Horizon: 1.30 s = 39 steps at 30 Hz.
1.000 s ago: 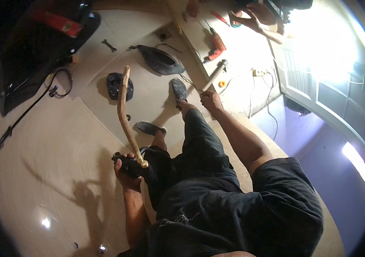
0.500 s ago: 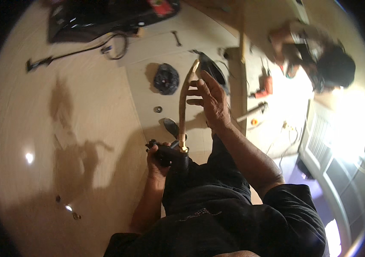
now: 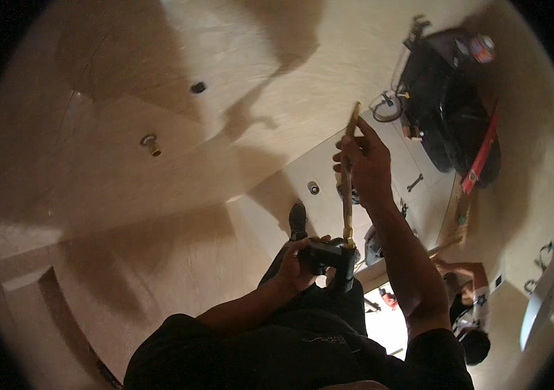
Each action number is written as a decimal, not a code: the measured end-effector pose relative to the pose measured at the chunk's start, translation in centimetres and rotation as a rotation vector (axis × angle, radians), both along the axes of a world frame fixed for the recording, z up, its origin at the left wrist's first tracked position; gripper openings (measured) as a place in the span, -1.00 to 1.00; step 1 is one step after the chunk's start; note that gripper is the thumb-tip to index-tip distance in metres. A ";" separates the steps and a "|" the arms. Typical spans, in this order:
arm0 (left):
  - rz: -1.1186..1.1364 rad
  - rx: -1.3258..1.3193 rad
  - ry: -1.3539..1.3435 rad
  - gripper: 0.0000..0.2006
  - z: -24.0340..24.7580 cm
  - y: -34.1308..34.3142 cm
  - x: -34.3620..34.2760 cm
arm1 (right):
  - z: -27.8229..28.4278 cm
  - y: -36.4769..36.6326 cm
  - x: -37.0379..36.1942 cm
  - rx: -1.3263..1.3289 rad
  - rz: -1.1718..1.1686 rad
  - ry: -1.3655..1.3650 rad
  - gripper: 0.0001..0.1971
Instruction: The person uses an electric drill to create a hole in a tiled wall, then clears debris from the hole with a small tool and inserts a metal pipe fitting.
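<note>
Your left hand (image 3: 295, 268) gripped the black T-shaped pipe (image 3: 343, 268) — your right hand (image 3: 369, 168) curled its fingers round the wooden stick (image 3: 347, 211), toward twelve o'clock from it — steady holding seemed best.

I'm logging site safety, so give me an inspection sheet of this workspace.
Surface: pale floor, partly covered by a paler sheet.
Job's things: stick, its lower end at the black tool.
Clutter: wrench and ring on the sheet; metal piece on the floor; bulky black item.
Grips: left grip holds the tool; right grip holds the stick's upper part.
Cables: black loop beside the black item; cable or hose, cannot tell.
Surroundings: co-worker, lower right.
</note>
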<state>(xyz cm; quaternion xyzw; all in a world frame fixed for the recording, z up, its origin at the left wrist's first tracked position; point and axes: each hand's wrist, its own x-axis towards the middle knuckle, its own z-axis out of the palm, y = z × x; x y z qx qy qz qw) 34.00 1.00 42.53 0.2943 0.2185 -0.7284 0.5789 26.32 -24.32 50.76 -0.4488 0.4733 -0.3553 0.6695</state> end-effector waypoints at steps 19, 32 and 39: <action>-0.087 0.055 -0.298 -0.70 -6.6 2.7 10.9 | -10.2 5.5 0.8 0.004 -0.227 -0.010 -0.69; -0.724 0.251 -0.365 -0.61 -10.1 0.2 2.7 | -38.2 30.0 -41.5 0.444 -1.216 0.591 -0.76; -0.833 0.137 -0.210 -0.60 -11.2 -0.9 -5.0 | -40.0 32.0 -47.3 0.387 -1.429 0.260 -0.72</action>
